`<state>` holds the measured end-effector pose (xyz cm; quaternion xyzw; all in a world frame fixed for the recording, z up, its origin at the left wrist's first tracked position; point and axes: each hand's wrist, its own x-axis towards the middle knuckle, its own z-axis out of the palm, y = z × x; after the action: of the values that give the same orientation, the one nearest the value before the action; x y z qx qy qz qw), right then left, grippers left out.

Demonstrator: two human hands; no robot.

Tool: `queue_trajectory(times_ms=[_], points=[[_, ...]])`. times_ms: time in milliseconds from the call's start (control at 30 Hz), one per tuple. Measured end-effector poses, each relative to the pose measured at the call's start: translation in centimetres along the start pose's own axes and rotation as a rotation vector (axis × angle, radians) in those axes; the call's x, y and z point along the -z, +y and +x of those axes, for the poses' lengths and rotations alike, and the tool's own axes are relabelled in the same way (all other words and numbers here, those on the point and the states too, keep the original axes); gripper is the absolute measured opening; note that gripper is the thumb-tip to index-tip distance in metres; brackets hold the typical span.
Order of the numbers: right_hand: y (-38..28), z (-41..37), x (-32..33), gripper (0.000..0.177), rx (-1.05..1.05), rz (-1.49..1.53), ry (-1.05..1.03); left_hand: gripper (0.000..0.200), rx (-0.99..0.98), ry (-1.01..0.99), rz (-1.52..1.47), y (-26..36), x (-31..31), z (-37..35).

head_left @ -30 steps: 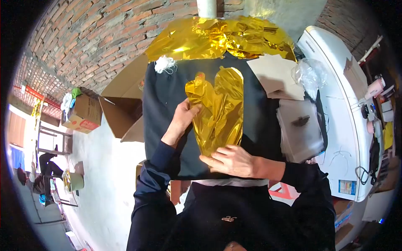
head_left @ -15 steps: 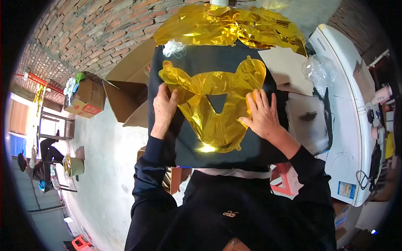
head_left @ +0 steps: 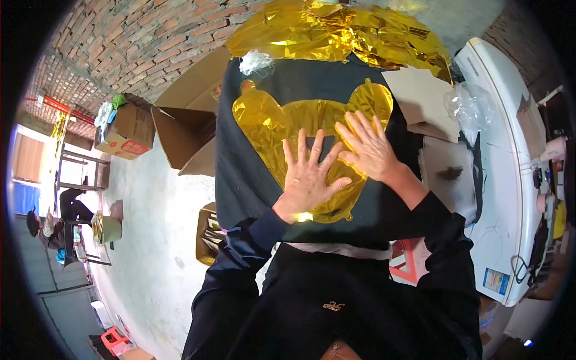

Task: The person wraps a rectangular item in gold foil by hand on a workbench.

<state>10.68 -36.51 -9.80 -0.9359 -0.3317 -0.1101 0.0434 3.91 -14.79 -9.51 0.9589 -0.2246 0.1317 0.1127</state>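
Note:
A flat gold foil balloon with two rounded lobes at its far end lies on a black cloth in front of me. It has an opening in its middle, now partly covered by my fingers. My left hand rests flat on the foil left of centre, fingers spread, over the lower half. Beside it, my right hand lies flat on the right part of the foil, its fingers stretched toward the right lobe. The two hands nearly touch. Neither one grips anything.
A heap of gold foil lies beyond the cloth, with a bundle of white string near it. Cardboard sheets and clear plastic sit to the right, by a white appliance. Open cardboard boxes stand left. Another person sits far left.
My left hand has moved right and nearer me, from the foil's left edge onto its lower middle. The left lobe, creased before, now lies flatter. My right hand has shifted slightly away from me.

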Motion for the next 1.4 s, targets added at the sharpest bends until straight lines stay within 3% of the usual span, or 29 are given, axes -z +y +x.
queue_trajectory(times_ms=[233,333,367,467,533,600,700,833,933,1100,1233,1267,1333,1400], points=[[7.9,2.1,-2.3,0.069,-0.156,-0.063,0.123,0.08,0.012,-0.027,0.016,0.1,0.5,0.0],[8.1,4.7,-1.1,0.065,-0.274,-0.097,0.025,0.08,0.02,-0.028,0.005,0.1,0.4,-0.2],[6.8,5.8,0.5,0.059,-0.414,-0.185,-0.137,0.08,0.023,-0.027,0.001,0.1,0.4,-0.2],[-0.2,10.6,6.6,0.055,-0.384,-0.102,-0.429,0.082,0.028,-0.031,-0.004,0.0,0.5,-0.2],[-4.4,13.1,4.9,0.054,0.301,0.145,-0.313,0.083,0.024,-0.097,0.025,-0.1,0.2,-0.1],[-6.5,13.4,-0.2,0.057,0.446,0.353,-0.25,0.084,0.04,-0.165,0.002,0.0,0.0,-0.4],[-6.8,16.2,-3.3,0.061,0.565,0.307,-0.232,0.082,0.063,-0.208,-0.014,0.1,0.7,0.0],[-5.1,19.8,-5.1,0.062,0.524,0.191,-0.083,0.082,0.044,-0.104,-0.019,0.0,0.6,0.2],[-5.0,21.7,-5.0,0.063,0.444,0.181,-0.131,0.08,0.053,-0.101,-0.02,0.0,0.7,0.2],[-6.9,24.3,-3.6,0.057,0.424,-0.028,0.07,0.081,0.06,-0.066,-0.053,0.0,1.0,-0.1],[-5.8,19.8,-1.2,0.053,0.464,0.09,0.226,0.094,0.071,0.041,-0.139,-0.2,0.3,-0.1],[-4.3,17.9,-0.5,0.053,0.492,0.046,0.235,0.091,0.085,0.072,-0.201,-0.4,0.4,0.0],[-2.1,13.9,-0.3,0.051,0.317,0.217,0.309,0.084,0.114,0.141,-0.278,-1.3,-0.6,0.2],[0.0,9.5,0.7,0.049,0.244,0.276,0.288,0.065,0.151,0.235,-0.498,-1.6,0.5,0.6]])
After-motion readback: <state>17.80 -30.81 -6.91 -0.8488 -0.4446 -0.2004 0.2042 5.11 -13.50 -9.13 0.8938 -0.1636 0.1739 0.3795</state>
